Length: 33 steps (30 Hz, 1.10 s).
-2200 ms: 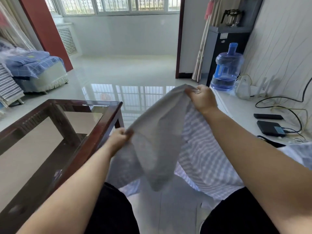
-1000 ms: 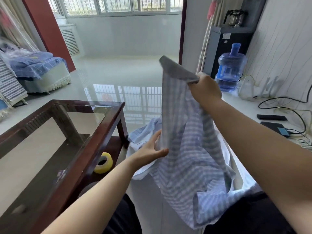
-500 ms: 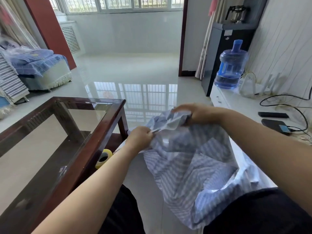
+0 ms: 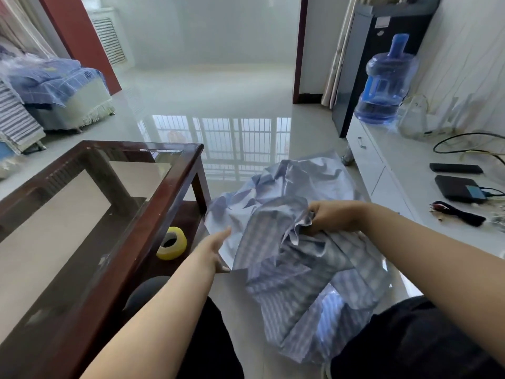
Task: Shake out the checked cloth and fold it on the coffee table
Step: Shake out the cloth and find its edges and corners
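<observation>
Checked cloth [image 4: 295, 258] bunched right of coffee table [image 4: 175, 187]; right hand [image 4: 334, 217] pinches a fold, left hand [image 4: 214, 248], fingers straight, touches its near-left edge.

i take the coffee table [image 4: 175, 187] as my landmark. its glass top is bare, so a hand can pass freely above it. its raised dark wooden frame forms a lip at the near right edge. just right of that edge the bunched checked cloth [image 4: 295, 255] fills the gap down to the floor. below the top, a yellow tape roll [image 4: 172, 243] sits on the lower shelf. beyond the table's far end the floor lies open.
</observation>
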Each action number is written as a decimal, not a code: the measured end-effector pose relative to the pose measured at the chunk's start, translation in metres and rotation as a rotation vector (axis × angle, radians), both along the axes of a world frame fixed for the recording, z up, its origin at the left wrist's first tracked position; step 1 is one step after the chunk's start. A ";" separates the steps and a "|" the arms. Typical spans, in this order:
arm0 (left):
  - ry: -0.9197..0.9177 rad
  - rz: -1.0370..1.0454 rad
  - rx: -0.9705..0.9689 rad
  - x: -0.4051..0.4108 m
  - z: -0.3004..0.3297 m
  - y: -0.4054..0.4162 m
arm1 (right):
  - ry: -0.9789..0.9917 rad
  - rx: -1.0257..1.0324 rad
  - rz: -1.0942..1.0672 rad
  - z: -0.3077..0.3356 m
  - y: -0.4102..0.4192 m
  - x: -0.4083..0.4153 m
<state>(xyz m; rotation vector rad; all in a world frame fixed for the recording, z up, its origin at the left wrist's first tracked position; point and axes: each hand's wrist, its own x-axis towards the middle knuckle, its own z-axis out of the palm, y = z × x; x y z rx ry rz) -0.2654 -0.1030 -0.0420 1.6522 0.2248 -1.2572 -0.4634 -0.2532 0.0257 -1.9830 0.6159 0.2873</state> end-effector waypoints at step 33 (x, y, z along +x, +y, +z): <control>-0.264 -0.389 0.243 0.160 -0.234 -0.163 | 0.314 -0.151 0.033 -0.190 -0.131 0.140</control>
